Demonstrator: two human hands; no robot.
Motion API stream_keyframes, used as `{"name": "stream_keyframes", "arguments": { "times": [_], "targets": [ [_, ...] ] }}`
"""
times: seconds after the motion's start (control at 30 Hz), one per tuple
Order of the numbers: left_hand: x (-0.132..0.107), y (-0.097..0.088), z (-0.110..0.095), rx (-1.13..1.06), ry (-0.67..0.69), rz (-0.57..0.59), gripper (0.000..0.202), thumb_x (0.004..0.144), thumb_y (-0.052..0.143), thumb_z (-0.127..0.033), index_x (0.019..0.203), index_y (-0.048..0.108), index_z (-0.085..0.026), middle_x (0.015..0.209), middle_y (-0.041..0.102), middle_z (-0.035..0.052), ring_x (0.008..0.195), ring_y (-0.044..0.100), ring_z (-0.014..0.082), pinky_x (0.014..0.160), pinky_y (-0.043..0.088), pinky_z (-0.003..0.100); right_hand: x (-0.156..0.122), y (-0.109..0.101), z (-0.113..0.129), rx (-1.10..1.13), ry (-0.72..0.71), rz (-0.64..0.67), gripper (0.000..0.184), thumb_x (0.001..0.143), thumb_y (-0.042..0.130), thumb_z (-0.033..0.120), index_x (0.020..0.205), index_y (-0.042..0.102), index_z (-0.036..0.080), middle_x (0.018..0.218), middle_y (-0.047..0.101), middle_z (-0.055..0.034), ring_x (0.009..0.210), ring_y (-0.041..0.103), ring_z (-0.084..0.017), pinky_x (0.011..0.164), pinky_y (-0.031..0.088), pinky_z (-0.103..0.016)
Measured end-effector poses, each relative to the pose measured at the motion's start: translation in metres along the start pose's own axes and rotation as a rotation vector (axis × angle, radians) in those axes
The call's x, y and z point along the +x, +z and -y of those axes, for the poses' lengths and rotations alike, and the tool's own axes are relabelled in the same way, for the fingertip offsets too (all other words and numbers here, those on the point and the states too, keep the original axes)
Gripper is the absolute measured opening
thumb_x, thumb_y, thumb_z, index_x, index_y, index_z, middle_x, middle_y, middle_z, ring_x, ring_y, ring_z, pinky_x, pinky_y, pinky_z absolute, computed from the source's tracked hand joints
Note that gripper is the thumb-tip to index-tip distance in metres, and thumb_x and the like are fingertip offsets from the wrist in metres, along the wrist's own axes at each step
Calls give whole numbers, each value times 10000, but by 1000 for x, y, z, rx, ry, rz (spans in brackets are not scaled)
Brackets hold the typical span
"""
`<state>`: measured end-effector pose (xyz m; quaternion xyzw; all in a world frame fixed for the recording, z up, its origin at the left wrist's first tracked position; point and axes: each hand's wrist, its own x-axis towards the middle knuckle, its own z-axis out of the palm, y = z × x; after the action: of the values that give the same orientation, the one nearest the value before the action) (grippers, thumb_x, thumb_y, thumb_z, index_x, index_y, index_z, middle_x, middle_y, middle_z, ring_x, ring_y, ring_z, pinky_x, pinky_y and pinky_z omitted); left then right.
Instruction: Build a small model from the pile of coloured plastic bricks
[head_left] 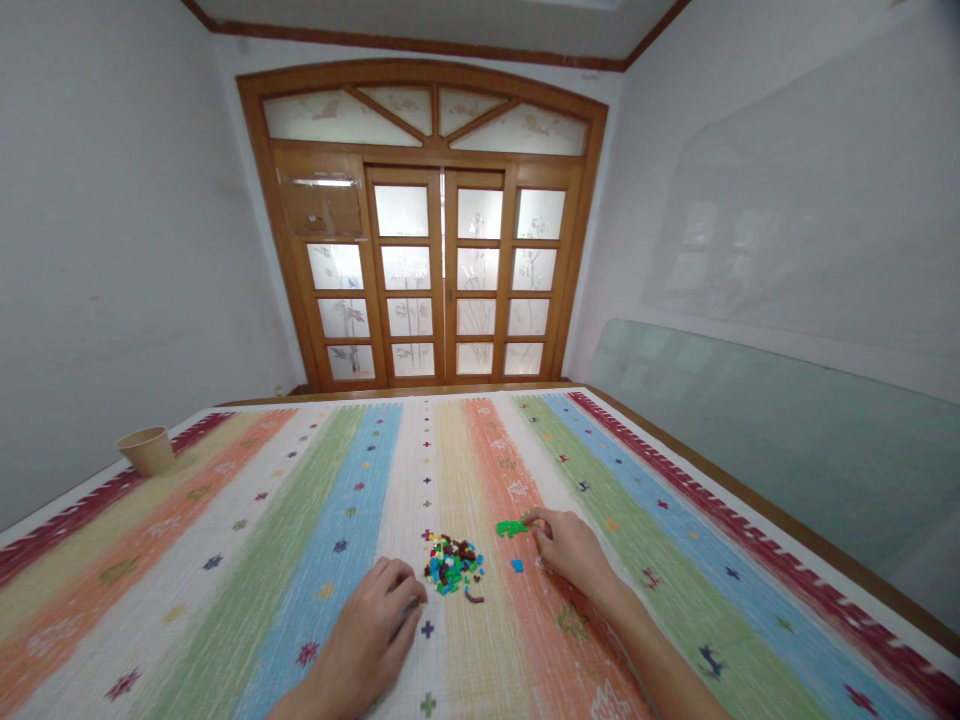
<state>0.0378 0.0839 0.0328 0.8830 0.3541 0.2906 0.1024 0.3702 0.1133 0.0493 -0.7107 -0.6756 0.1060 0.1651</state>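
A small heap of toy building bricks (452, 566) in green, blue, brown, yellow and white lies on the striped tablecloth between my hands. My left hand (384, 622) rests just left of the heap with its fingers curled in. Whether anything is inside those fingers is hidden. On the orange stripe lies a flat cluster of green bricks (511, 528). My right hand (568, 543) has its bent fingertips on the cluster's right end. Below it sits a single blue brick (517, 566), apart from the heap. A curved brown piece (474, 597) lies at the heap's front edge.
A tan paper cup (147, 451) stands near the far left edge of the table. The striped tablecloth (292, 560) covers the tabletop. A pale green glass board (757, 420) leans by the right wall. Wooden doors (442, 280) stand behind the table.
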Motion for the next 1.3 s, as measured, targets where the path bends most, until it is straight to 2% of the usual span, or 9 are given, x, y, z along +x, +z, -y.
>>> {"name": "stream_keyframes", "arguments": {
  "times": [0.6,0.77,1.07,1.3],
  "targets": [
    [0,0,0,2,-9,20,166,1007,499,-139,982,635,-231,1037,666,73,971,656,249,854,557,393,1,4,-4,10,-22,-31,390,965,468,235,1198,781,240,1069,808,-101,958,738,-235,755,429,-273],
    [1,0,0,-1,-15,18,169,993,504,-126,986,635,-233,1039,668,71,973,661,250,857,561,393,0,3,-1,13,-27,-51,391,957,469,220,1194,779,231,977,805,-91,885,730,-223,704,397,-268],
    [0,0,-2,1,-1,-28,158,984,532,-129,972,640,-244,1013,682,61,945,668,243,836,561,365,-9,2,19,35,-38,-93,366,961,476,203,1141,793,225,852,785,-64,783,704,-202,668,372,-262],
    [0,0,0,14,-1,5,170,995,490,-136,966,631,-228,1024,671,79,957,658,245,848,564,381,-22,8,44,60,-136,-33,300,961,537,252,1105,799,238,858,792,-50,803,711,-196,729,420,-262]
  ]
}}
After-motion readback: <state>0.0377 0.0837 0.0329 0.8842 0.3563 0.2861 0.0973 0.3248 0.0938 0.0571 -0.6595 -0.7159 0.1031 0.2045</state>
